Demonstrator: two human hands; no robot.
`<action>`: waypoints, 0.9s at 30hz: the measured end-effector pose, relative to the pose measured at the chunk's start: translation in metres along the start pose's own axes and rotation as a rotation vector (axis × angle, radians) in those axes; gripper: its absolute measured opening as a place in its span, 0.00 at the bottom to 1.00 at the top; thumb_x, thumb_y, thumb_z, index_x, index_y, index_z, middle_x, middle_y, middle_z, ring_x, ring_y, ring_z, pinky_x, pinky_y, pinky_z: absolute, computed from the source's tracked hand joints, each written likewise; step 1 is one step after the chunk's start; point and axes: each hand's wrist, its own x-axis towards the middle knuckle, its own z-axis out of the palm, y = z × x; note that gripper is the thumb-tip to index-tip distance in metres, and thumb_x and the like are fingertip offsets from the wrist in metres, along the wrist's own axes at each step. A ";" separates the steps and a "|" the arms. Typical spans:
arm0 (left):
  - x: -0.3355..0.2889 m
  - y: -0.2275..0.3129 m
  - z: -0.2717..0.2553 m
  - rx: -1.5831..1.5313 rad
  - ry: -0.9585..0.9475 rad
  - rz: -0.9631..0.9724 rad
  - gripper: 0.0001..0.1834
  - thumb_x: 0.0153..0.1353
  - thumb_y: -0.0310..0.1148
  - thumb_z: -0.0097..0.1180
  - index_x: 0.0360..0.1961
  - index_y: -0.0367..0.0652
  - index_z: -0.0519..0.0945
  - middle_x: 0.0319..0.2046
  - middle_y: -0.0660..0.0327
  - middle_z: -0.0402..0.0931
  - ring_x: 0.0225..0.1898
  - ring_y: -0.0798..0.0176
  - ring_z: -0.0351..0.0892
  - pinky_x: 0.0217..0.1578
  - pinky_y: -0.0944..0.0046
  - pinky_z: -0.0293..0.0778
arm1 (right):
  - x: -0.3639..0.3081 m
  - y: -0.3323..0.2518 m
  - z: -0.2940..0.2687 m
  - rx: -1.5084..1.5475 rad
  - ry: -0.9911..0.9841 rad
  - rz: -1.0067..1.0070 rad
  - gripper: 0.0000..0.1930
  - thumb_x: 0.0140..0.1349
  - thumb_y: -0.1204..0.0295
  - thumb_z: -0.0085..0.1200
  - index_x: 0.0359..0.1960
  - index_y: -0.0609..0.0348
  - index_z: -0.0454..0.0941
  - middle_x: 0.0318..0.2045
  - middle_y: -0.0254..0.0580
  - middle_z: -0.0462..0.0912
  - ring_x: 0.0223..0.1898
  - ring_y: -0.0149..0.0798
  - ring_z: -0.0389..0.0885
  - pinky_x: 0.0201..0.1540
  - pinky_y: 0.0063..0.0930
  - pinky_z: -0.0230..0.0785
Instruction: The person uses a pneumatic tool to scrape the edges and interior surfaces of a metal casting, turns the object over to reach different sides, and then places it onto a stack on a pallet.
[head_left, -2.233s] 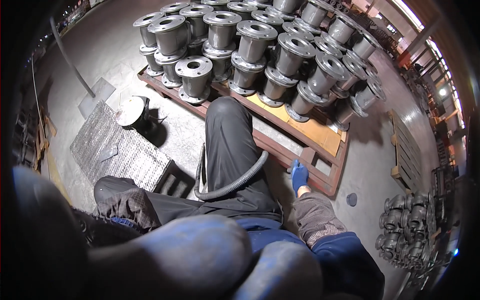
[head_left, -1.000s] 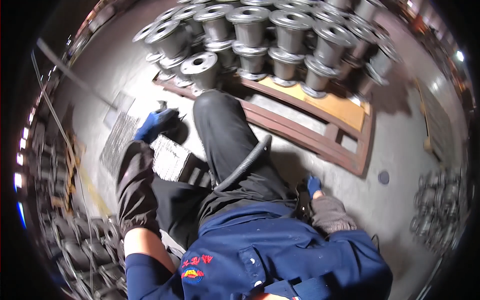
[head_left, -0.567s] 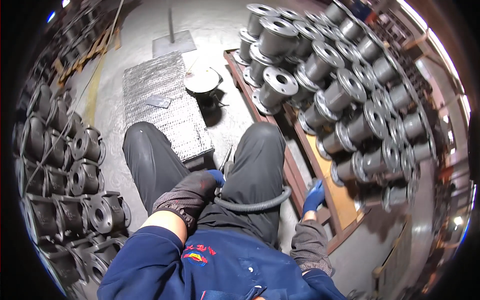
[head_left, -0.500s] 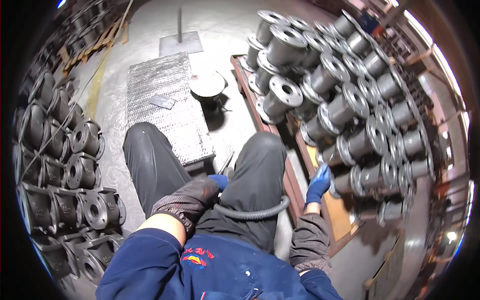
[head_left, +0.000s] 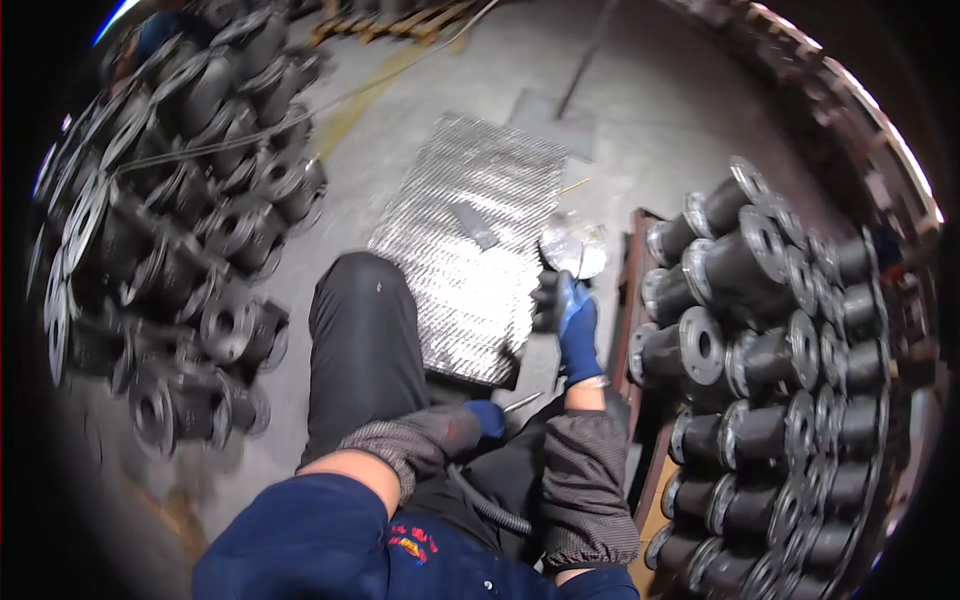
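Tight quarters by the pipes (head_left: 770, 360)

Right hand (head_left: 578, 325) far out, at the round-topped stand (head_left: 574, 243), right of the ridged table (head_left: 500, 165); can't tell if it grips. Left hand (head_left: 487, 418) nearer, thin rod (head_left: 523, 402) beside it; fingers hidden, hold unclear. Risk: an off-centre tug could tip the stand; the hose (head_left: 490, 507) could snag a sleeve.

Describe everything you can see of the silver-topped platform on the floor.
The roughly rectangular platform is low, with a shiny, foil-like silver top covered in fine ridges and a dark side at its near end. It lies flat on the grey floor, far end angled rightward, with bright glare over its near half. A flat grey slab rests on top. The right hand is beside its right edge; contact is unclear.
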 end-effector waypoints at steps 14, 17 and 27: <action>-0.044 -0.019 -0.015 -0.070 -0.110 -0.571 0.17 0.52 0.44 0.48 0.38 0.48 0.81 0.37 0.55 0.79 0.41 0.50 0.77 0.40 0.52 0.72 | 0.017 -0.013 0.051 -0.193 -0.423 0.057 0.29 0.64 0.47 0.35 0.45 0.62 0.74 0.30 0.45 0.82 0.15 0.27 0.71 0.17 0.16 0.54; -0.046 -0.015 -0.020 -0.046 -0.036 -0.538 0.15 0.49 0.44 0.50 0.32 0.48 0.81 0.32 0.55 0.78 0.35 0.51 0.77 0.34 0.53 0.72 | 0.025 -0.004 0.065 -0.196 -0.475 0.075 0.29 0.63 0.46 0.35 0.45 0.62 0.74 0.30 0.45 0.82 0.15 0.27 0.70 0.17 0.16 0.53; -0.214 0.074 -0.205 0.064 0.948 -0.066 0.13 0.49 0.43 0.53 0.30 0.47 0.80 0.23 0.54 0.77 0.28 0.48 0.77 0.31 0.53 0.72 | 0.050 0.022 0.086 -0.045 -0.544 0.142 0.31 0.62 0.45 0.37 0.45 0.65 0.72 0.32 0.47 0.81 0.20 0.31 0.76 0.17 0.14 0.59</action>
